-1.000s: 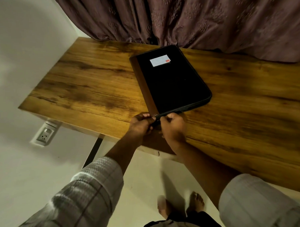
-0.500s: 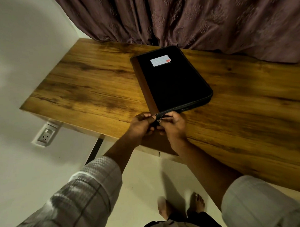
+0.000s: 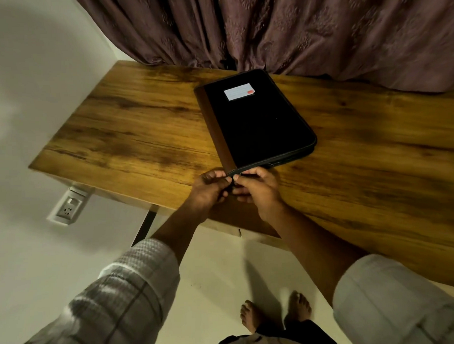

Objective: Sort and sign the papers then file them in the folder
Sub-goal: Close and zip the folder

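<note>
A black zip folder (image 3: 260,121) with a brown spine strip and a white label lies closed on the wooden table (image 3: 132,139). Both hands meet at its near left corner. My left hand (image 3: 208,189) pinches that corner by the brown spine. My right hand (image 3: 257,187) pinches the zip's end just beside it, fingers curled. The zip pull itself is hidden between the fingertips. No papers or pen show in view.
A purple curtain (image 3: 293,28) hangs behind the table's far edge. A white wall with a socket (image 3: 67,209) is on the left below the tabletop. A dark table leg (image 3: 145,226) stands near the front left. My bare feet (image 3: 274,314) are on the pale floor.
Both hands stay at the folder's near corner; the right hand's fingers have shifted slightly along the zip. The folder has not moved.
</note>
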